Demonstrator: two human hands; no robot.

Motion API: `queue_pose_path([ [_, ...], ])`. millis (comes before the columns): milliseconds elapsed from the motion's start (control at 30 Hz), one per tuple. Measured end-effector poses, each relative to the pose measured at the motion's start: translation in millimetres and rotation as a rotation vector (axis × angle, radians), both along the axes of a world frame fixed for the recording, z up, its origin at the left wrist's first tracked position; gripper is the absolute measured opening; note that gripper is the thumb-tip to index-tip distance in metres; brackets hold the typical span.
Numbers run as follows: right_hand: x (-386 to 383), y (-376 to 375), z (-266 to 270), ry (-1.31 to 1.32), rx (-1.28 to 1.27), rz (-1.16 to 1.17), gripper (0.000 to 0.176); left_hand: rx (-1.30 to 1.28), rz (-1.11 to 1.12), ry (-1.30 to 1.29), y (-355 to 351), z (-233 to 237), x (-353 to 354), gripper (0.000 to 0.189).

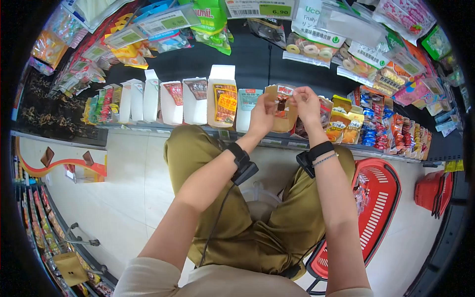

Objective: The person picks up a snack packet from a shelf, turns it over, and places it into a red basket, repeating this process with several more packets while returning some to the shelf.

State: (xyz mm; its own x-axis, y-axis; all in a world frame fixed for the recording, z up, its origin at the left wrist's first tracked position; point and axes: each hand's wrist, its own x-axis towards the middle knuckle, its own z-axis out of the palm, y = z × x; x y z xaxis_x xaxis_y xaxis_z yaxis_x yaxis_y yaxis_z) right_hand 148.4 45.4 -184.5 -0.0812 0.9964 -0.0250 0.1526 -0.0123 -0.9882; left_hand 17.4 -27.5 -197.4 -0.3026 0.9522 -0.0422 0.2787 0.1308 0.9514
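A brown cardboard display box (282, 124) stands at the front of the low shelf, tilted toward me. My left hand (262, 118) is at its left edge, fingers bent round the cardboard; its fingertips are partly hidden. In front of the box's opening is a small snack packet (281, 105), dark with a red and white top. My right hand (306, 105) pinches this packet near its upper right. Left of my left hand stands a white box of teal packets (249, 98), and beyond it a box of yellow and red packets (225, 105).
More boxes of small snacks (341, 119) line the shelf to the right. Hanging candy bags (310, 47) and price tags (262, 9) overhang it. A red shopping basket (381, 210) with some packets stands on the floor by my right leg; stacked red baskets (429, 190) are farther right.
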Motion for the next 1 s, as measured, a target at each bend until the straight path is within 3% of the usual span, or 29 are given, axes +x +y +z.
queue_pose_path([
  [167,-4,13,-18,-0.061,-0.001,0.006,0.007,-0.042,-0.062,-0.131,5,-18,-11,0.048],
  [433,-13,24,-39,-0.039,-0.063,0.127,0.002,-0.127,-0.093,-0.367,11,-6,-21,0.049],
  [500,-16,26,-49,-0.006,-0.066,0.132,0.003,-0.114,-0.103,-0.514,13,3,-16,0.061],
  [867,-23,43,-88,-0.296,-0.174,0.156,0.013,-0.150,-0.145,-0.430,25,-34,-16,0.053],
  [1000,-21,47,-112,-0.332,-0.134,0.141,0.018,-0.170,-0.164,-0.419,22,-26,-17,0.047],
])
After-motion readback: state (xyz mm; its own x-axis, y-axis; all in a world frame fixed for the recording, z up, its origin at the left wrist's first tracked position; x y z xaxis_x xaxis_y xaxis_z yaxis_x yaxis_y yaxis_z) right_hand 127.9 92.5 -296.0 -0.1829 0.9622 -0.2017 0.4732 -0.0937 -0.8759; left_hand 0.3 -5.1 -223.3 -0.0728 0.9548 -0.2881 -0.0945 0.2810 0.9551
